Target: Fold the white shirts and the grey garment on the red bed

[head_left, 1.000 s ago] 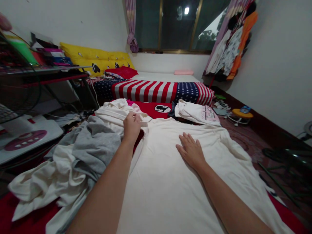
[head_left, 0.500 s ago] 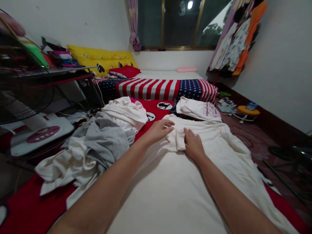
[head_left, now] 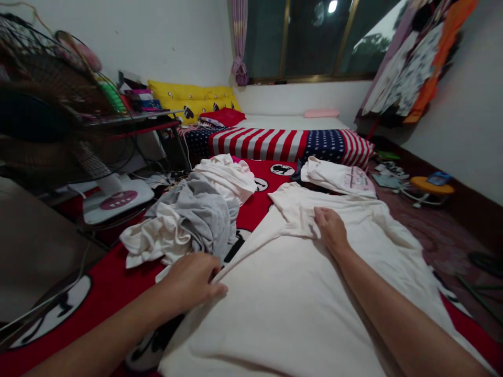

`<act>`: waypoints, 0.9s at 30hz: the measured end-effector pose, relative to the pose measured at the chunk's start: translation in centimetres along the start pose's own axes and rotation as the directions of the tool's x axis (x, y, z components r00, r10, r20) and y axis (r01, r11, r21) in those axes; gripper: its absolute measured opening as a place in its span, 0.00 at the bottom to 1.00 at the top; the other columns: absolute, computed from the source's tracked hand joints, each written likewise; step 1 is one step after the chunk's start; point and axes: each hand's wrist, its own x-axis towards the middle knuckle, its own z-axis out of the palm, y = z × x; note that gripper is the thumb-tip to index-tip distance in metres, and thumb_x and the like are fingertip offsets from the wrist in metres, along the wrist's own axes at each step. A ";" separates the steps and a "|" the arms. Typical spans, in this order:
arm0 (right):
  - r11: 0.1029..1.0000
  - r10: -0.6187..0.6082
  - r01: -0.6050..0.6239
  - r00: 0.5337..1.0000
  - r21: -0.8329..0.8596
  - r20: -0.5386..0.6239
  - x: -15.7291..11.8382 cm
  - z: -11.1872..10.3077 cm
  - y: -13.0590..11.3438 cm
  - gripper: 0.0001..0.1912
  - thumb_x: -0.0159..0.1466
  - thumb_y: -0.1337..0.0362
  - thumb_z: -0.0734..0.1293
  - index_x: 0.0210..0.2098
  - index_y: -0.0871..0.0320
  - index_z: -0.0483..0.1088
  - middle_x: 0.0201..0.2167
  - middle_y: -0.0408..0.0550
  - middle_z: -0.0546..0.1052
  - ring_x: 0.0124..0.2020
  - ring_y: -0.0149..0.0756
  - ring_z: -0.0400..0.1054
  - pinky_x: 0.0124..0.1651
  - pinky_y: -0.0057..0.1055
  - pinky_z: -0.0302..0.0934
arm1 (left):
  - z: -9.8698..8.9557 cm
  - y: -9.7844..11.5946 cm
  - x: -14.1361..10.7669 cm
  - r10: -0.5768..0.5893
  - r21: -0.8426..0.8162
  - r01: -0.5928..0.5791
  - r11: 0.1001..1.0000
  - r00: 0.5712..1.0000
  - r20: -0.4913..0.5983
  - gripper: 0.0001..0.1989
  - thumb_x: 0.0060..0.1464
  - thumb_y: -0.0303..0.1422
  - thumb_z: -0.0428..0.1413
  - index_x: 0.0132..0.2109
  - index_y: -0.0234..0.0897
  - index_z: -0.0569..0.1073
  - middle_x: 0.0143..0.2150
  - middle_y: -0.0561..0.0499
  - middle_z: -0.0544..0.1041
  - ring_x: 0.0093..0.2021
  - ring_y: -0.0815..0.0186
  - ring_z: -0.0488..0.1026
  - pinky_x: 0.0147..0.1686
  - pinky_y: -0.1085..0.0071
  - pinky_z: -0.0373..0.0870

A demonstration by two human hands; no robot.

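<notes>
A white shirt [head_left: 283,293] lies spread out over a red patterned blanket [head_left: 255,209], its left side folded inward. My left hand [head_left: 192,280] is closed at the shirt's left folded edge, thumb on top and fingertips partly hidden. Farther up, my right hand [head_left: 332,229] pinches the end of the short sleeve [head_left: 301,220], which lies across the shirt body. Left of the shirt is a heap of loose clothes: a grey garment [head_left: 210,207] and white ones [head_left: 226,175]. A folded white shirt with pink print [head_left: 338,177] rests beyond the spread one.
At the left stands a fan [head_left: 113,196] on a white base, near a cluttered desk [head_left: 137,123]. A bed with a striped, starred cover [head_left: 259,144] lies ahead. On the right are an orange stool [head_left: 432,184] and hanging clothes [head_left: 416,68].
My left hand has moved from the sleeve down and left to the shirt's edge. My right hand has closed on the sleeve end. The view has turned slightly left.
</notes>
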 end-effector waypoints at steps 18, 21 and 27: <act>0.871 0.254 -0.281 0.960 0.402 0.120 9.4 -2.7 -7.4 0.04 0.53 0.71 0.66 0.29 0.65 0.71 0.16 0.43 0.69 0.18 0.28 0.64 0.22 0.24 0.62 | -3.0 3.7 -2.0 0.177 -0.368 -0.158 0.916 0.984 0.017 0.06 0.51 0.36 0.52 0.30 0.39 0.66 0.25 0.57 0.68 0.27 0.67 0.65 0.26 0.74 0.54; 0.821 0.280 -0.286 0.956 0.493 0.089 10.5 -4.0 -7.7 0.07 0.53 0.71 0.66 0.32 0.65 0.71 0.18 0.42 0.70 0.18 0.26 0.64 0.22 0.23 0.62 | -3.7 6.2 -1.7 0.237 -0.407 -0.225 0.885 0.971 -0.022 0.05 0.51 0.36 0.53 0.32 0.40 0.67 0.26 0.57 0.70 0.27 0.68 0.65 0.26 0.75 0.55; 0.795 0.374 -0.320 0.928 0.516 -0.001 8.0 -3.6 -2.3 0.11 0.51 0.70 0.64 0.34 0.66 0.73 0.23 0.45 0.72 0.19 0.26 0.63 0.21 0.23 0.60 | -0.9 11.4 -0.3 0.388 -0.560 -0.282 0.779 0.918 0.078 0.06 0.50 0.36 0.54 0.34 0.41 0.71 0.29 0.54 0.74 0.27 0.69 0.69 0.22 0.78 0.57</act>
